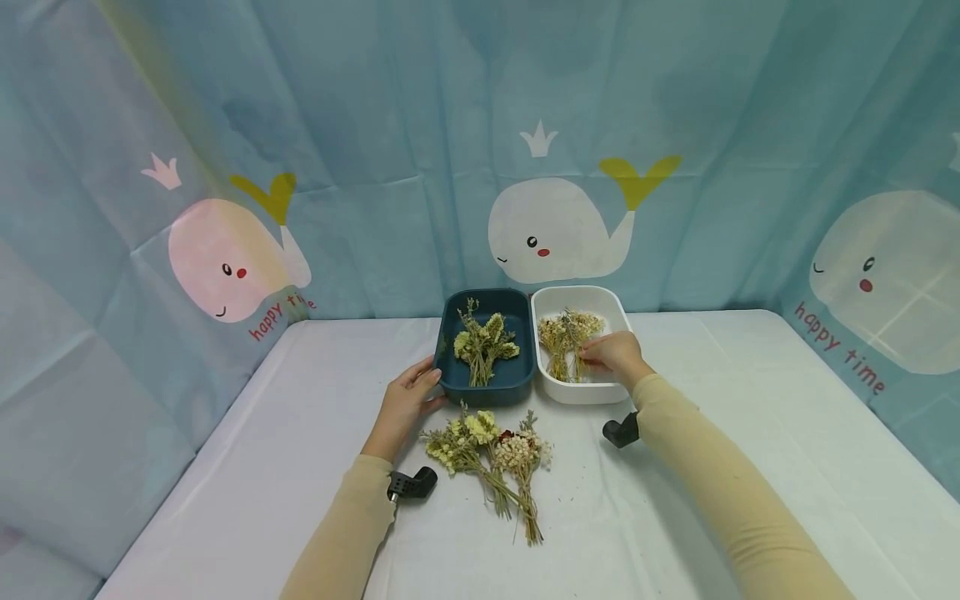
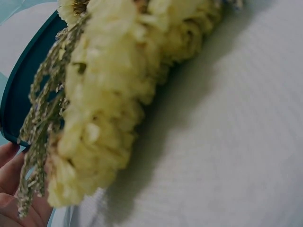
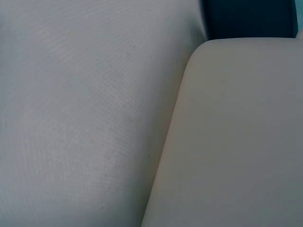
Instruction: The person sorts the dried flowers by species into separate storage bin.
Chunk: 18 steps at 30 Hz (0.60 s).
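My left hand (image 1: 405, 406) rests against the left side of a dark blue tray (image 1: 448, 379), fingertips touching its wall near the rim. Inside that tray lies a yellow dried flower bunch (image 1: 486, 343). Over the white tray (image 1: 618, 390), my right hand (image 1: 617, 353) pinches the stems of a small pale dried flower bunch (image 1: 576, 327); its fingertips are partly hidden. Another pale dried bunch (image 1: 553, 340) lies beside it. In the left wrist view, yellow blossoms (image 2: 99, 113) fill the foreground, with the left fingers (image 2: 12, 172) at the blue rim. The right wrist view shows no hand clearly, only the white tray's side (image 3: 236, 132).
On the white tablecloth (image 1: 615, 517) in front of the trays lie a yellow dried bunch (image 1: 465, 442) and a red-and-cream one (image 1: 519, 454), their stems crossing. A blue whale-print curtain (image 1: 375, 242) hangs behind the table.
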Each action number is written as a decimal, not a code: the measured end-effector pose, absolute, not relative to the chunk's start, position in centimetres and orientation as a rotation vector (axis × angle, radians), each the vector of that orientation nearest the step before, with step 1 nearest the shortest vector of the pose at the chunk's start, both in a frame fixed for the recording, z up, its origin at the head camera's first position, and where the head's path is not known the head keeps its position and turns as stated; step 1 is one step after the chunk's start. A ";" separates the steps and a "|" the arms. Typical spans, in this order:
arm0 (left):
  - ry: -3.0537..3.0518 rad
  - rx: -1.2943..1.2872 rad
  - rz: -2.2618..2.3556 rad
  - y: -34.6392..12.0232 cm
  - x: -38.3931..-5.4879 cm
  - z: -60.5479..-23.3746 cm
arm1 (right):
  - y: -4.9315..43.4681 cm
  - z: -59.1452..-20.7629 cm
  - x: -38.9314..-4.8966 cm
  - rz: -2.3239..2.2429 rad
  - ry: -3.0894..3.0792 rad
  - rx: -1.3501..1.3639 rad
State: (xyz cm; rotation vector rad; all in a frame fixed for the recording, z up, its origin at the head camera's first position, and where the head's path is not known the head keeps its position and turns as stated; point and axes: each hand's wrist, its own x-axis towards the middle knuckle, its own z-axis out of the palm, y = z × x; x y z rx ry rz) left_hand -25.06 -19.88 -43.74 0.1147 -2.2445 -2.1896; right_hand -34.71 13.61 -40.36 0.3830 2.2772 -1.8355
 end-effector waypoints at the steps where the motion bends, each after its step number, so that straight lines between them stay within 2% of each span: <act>1: -2.247 0.110 -2.188 -19.9 -25.1 -43.8 | 13.6 -40.4 -34.7 -1.837 2.279 0.387; 11: -2.253 0.089 -2.186 -19.9 -25.1 -44.0 | 13.8 -39.4 -33.8 -1.881 2.265 0.353; 18: -2.262 0.082 -2.181 -20.1 -25.1 -43.9 | 13.9 -37.6 -31.2 -1.930 2.232 0.158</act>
